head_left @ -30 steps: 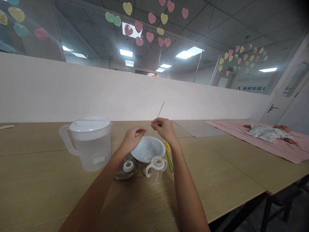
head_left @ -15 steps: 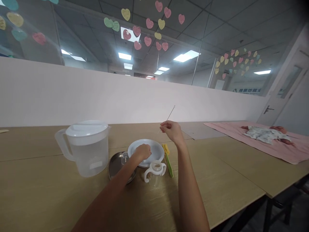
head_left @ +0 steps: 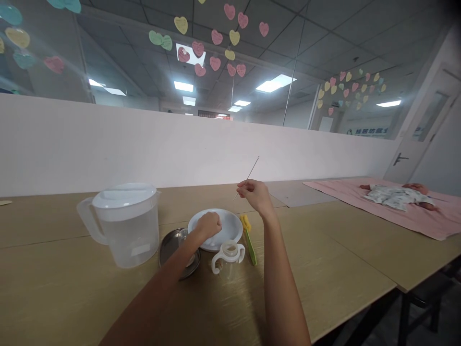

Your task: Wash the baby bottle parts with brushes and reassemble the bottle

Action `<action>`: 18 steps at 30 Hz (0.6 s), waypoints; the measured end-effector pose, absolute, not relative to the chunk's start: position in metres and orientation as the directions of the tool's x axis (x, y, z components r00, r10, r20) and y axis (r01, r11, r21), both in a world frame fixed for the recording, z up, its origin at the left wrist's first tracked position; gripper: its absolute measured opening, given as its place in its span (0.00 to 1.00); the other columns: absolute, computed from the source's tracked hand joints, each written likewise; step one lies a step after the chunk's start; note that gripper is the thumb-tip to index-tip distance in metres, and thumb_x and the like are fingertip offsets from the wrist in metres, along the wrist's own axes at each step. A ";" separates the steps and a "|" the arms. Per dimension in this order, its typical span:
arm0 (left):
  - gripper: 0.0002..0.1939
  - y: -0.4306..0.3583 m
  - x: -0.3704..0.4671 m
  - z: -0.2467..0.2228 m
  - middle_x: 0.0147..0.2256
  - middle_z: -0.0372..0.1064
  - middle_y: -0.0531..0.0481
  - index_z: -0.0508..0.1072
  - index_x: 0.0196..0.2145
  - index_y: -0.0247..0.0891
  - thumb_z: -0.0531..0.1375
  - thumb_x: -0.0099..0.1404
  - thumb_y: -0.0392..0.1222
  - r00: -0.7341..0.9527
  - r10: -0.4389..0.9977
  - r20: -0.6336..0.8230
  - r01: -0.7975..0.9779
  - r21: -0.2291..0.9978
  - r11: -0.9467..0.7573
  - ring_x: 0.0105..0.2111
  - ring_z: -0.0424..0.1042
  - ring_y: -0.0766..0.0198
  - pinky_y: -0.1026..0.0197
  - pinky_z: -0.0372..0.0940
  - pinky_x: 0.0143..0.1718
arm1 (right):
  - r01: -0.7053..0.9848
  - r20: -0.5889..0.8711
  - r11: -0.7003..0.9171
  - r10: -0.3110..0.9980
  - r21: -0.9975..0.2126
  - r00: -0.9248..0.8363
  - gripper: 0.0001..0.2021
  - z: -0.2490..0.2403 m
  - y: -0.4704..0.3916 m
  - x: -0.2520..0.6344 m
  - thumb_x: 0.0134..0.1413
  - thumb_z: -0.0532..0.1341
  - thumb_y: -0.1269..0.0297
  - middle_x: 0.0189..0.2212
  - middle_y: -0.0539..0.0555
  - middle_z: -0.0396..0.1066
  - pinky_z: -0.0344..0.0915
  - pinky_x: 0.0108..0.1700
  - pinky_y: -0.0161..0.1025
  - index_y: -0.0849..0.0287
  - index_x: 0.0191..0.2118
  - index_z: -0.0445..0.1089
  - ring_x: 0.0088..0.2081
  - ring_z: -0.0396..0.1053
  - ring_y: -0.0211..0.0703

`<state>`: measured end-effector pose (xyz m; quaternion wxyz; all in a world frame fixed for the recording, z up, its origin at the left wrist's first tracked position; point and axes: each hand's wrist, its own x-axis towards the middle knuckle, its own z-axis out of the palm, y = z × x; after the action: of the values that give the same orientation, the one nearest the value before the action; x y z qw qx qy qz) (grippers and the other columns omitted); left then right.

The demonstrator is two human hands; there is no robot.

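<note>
My right hand (head_left: 255,194) pinches a thin straw brush (head_left: 253,167), whose bare wire stem slants up to a small loop. Its lower end points down toward the white bowl (head_left: 232,228). Over that bowl my left hand (head_left: 210,225) is closed, and whatever its fingers hold is hidden. In front of the bowl stands a clear baby bottle (head_left: 229,269) with a white two-handled collar and no lid. A sponge bottle brush (head_left: 250,246) with a yellow head and green handle lies to the right. Partly under my left forearm is a metal tray (head_left: 166,250) bearing a clear cap-like piece (head_left: 183,237).
A lidded clear pitcher (head_left: 126,235) of water stands left. On the right, a baby doll (head_left: 396,197) in patterned clothes lies on a pink cloth (head_left: 342,194). A white wall (head_left: 108,149) runs behind the table (head_left: 324,259). A dark stool (head_left: 419,300) is below its right edge.
The view has shifted slightly, so the table things sit a little further left. My left hand has lifted slightly over the bowl; the right hand keeps the straw brush in nearly the same pose.
</note>
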<state>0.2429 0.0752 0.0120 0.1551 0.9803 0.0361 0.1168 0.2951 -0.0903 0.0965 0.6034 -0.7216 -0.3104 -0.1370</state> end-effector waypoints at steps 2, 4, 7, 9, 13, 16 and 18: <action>0.08 0.082 0.234 0.017 0.30 0.73 0.47 0.71 0.31 0.36 0.56 0.52 0.32 0.950 0.122 0.287 0.003 0.385 -0.923 0.33 0.72 0.60 0.61 0.63 0.35 | 0.606 0.568 -0.049 0.294 -0.794 0.768 0.06 0.098 -0.089 0.293 0.39 0.60 0.65 0.19 0.48 0.69 0.66 0.32 0.36 0.60 0.27 0.69 0.23 0.67 0.36; 0.11 0.088 0.227 0.022 0.30 0.73 0.49 0.69 0.36 0.36 0.55 0.53 0.33 0.935 0.135 0.328 -0.028 0.446 -0.894 0.32 0.72 0.62 0.63 0.63 0.33 | 0.594 0.559 -0.016 0.317 -0.804 0.766 0.06 0.100 -0.087 0.290 0.39 0.60 0.65 0.20 0.49 0.69 0.66 0.32 0.36 0.60 0.28 0.69 0.23 0.67 0.36; 0.11 0.090 0.220 0.030 0.32 0.74 0.47 0.67 0.38 0.36 0.55 0.56 0.39 0.915 0.132 0.382 -0.131 0.590 -0.797 0.32 0.73 0.63 0.64 0.64 0.34 | 0.574 0.553 0.047 0.343 -0.817 0.759 0.06 0.103 -0.081 0.284 0.41 0.59 0.64 0.21 0.50 0.70 0.67 0.31 0.36 0.61 0.28 0.69 0.24 0.67 0.35; 0.12 0.087 0.217 0.036 0.33 0.74 0.46 0.68 0.37 0.35 0.56 0.55 0.42 0.899 0.149 0.412 -0.233 0.737 -0.634 0.34 0.73 0.61 0.63 0.64 0.34 | 0.571 0.556 0.077 0.369 -0.817 0.745 0.06 0.104 -0.077 0.279 0.43 0.58 0.64 0.22 0.51 0.70 0.67 0.31 0.35 0.61 0.27 0.69 0.24 0.67 0.35; 0.16 0.072 0.207 0.055 0.35 0.73 0.44 0.69 0.39 0.34 0.57 0.54 0.43 0.908 0.238 0.346 -0.284 0.923 -0.258 0.34 0.72 0.61 0.62 0.63 0.33 | 0.607 0.581 0.088 0.426 -0.790 0.694 0.07 0.107 -0.071 0.268 0.46 0.58 0.64 0.23 0.52 0.70 0.67 0.31 0.35 0.62 0.28 0.69 0.25 0.67 0.36; 0.16 0.063 0.198 0.066 0.36 0.72 0.45 0.70 0.40 0.34 0.56 0.54 0.44 0.895 0.289 0.338 -0.300 0.939 -0.170 0.34 0.71 0.62 0.63 0.63 0.34 | 0.667 0.627 0.077 0.433 -0.741 0.647 0.07 0.113 -0.070 0.254 0.47 0.57 0.64 0.24 0.52 0.71 0.66 0.31 0.35 0.62 0.30 0.70 0.26 0.68 0.36; 0.17 0.061 0.193 0.070 0.35 0.71 0.46 0.70 0.40 0.34 0.55 0.55 0.45 0.881 0.301 0.366 -0.320 0.928 -0.192 0.33 0.70 0.63 0.63 0.63 0.34 | 0.713 0.670 0.034 0.375 -0.701 0.641 0.08 0.119 -0.071 0.244 0.49 0.57 0.64 0.24 0.51 0.71 0.66 0.33 0.35 0.61 0.32 0.70 0.26 0.69 0.37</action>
<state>0.1934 0.0609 0.0701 0.6357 0.7322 -0.0067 0.2442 0.2438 -0.0712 0.1191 0.5979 -0.6803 -0.3996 -0.1414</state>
